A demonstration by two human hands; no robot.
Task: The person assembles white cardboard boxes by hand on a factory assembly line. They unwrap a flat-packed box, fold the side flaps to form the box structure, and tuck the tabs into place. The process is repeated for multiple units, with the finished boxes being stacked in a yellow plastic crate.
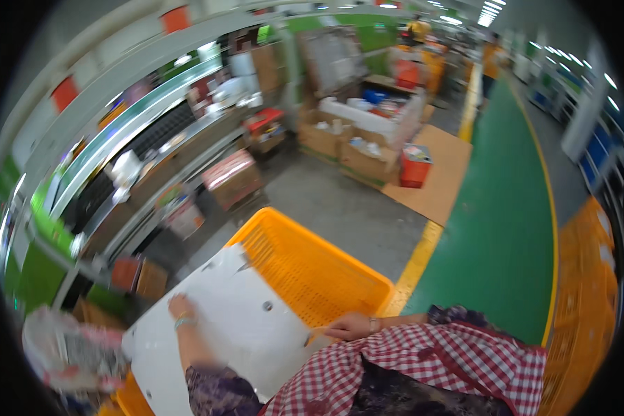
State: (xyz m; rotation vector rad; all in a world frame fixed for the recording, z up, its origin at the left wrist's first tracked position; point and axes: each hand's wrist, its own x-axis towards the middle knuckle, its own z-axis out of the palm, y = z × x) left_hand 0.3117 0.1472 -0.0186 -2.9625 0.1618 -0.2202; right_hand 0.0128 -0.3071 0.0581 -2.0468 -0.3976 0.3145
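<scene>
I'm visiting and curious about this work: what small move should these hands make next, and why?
Perhaps slide the right hand leftward to the edge of the white board to help steady it: only the left hand appears to rest on it, while the right is by a corner of the orange crate, which the board partly covers.

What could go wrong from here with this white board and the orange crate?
The white board overlaps part of the orange crate, so pressing on it with the left hand might shift it. The right hand is by the crate's near edge, so fingers could get pinched if the board slid.
</scene>
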